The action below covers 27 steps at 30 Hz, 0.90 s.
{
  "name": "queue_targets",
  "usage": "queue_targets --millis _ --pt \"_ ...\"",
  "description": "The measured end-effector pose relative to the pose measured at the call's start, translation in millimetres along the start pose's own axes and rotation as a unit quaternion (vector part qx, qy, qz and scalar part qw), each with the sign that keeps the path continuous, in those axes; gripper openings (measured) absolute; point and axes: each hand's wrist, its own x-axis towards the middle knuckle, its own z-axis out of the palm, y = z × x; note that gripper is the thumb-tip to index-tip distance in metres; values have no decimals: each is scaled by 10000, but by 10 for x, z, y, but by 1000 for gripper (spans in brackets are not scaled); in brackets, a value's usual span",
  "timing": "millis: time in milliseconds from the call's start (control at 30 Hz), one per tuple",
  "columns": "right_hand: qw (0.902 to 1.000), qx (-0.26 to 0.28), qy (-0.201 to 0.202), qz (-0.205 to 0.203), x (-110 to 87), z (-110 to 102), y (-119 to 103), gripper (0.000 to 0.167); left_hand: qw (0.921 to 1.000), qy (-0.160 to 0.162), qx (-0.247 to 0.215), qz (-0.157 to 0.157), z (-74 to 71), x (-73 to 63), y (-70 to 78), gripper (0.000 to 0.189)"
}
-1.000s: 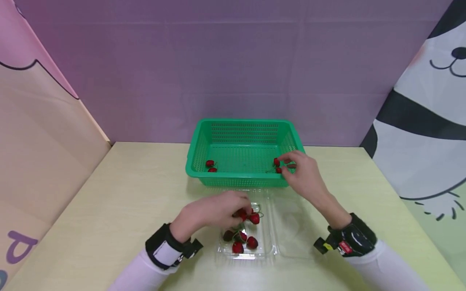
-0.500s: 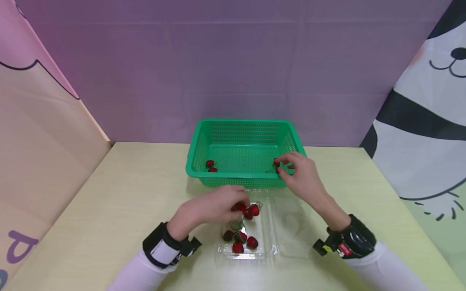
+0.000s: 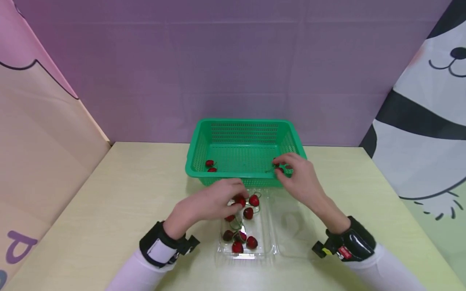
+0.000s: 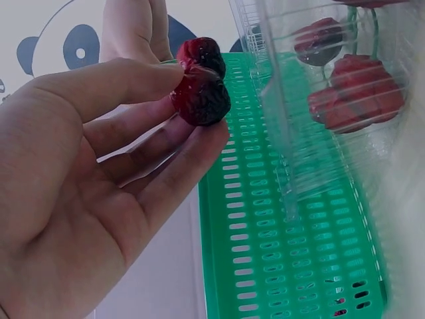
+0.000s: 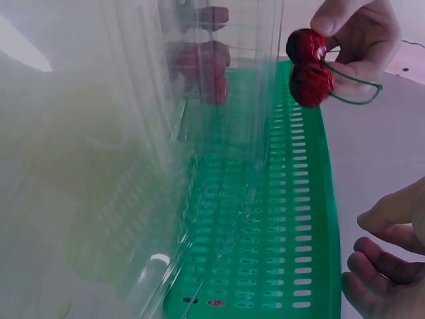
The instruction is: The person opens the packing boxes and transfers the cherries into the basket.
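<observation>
My left hand (image 3: 214,200) pinches a joined pair of red cherries (image 4: 200,83) between thumb and fingers, over the far end of a clear plastic clamshell box (image 3: 267,226). The pair's looped green stem (image 5: 362,102) sticks out in the right wrist view. Several more cherries (image 3: 251,242) with green stems lie in the box. Over the right front of the green basket (image 3: 236,176) hovers my right hand (image 3: 300,176), thumb and fingers apart with nothing between them. Red cherries (image 3: 279,170) in the basket show past its fingertips.
Two cherries (image 3: 210,163) lie at the basket's left side. The box's clear lid (image 3: 295,226) is spread flat to the right on the pale wooden table (image 3: 127,194). A purple backdrop (image 3: 236,72) rises behind the basket.
My left hand has moved away from me toward the basket with its cherries, and nearby cherries in the box have shifted and separated. My right hand has drifted slightly left.
</observation>
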Motion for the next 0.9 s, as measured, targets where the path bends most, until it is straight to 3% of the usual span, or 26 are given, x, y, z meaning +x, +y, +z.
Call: queue_targets --millis 367,733,900 --pt "9996 102 -18 -263 -54 13 -120 22 9990 396 -9 -183 -58 -18 -7 22" --pt "9986 144 -210 -459 -134 42 -174 22 9903 1383 -151 0 -89 -7 -50 19" --pt "9976 96 -441 -527 -160 62 -194 19 9814 1915 -123 15 -100 0 -82 22"
